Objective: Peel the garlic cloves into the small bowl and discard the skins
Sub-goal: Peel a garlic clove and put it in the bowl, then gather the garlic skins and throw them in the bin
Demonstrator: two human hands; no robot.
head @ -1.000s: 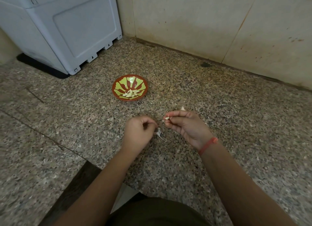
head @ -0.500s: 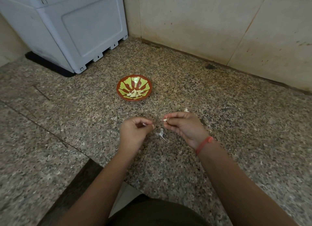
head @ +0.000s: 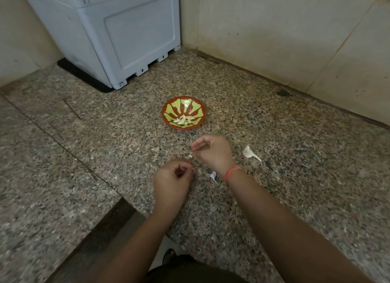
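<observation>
A small red bowl with a green pattern [head: 168, 107] stands on the granite counter and holds several peeled garlic cloves [head: 183, 120]. Just in front of it, my right hand [head: 212, 150] pinches a small pale garlic clove [head: 190, 156] at its fingertips. My left hand [head: 172, 180] is close beside it, lower left, with curled fingers; I see nothing in them. A loose white skin [head: 213, 177] lies on the counter beside my right wrist. A piece of garlic bulb with skin [head: 249, 152] lies to the right of my right hand.
A grey plastic appliance [head: 118, 35] stands on a dark mat at the back left. Beige tiled walls [head: 274, 29] close off the back and right. The counter's front edge [head: 118, 202] steps down at the lower left. Small skin scraps dot the granite at right.
My right hand has moved forward towards the bowl with the clove. The skin that hung from my left hand now lies on the counter. The garlic piece at right has come into sight.
</observation>
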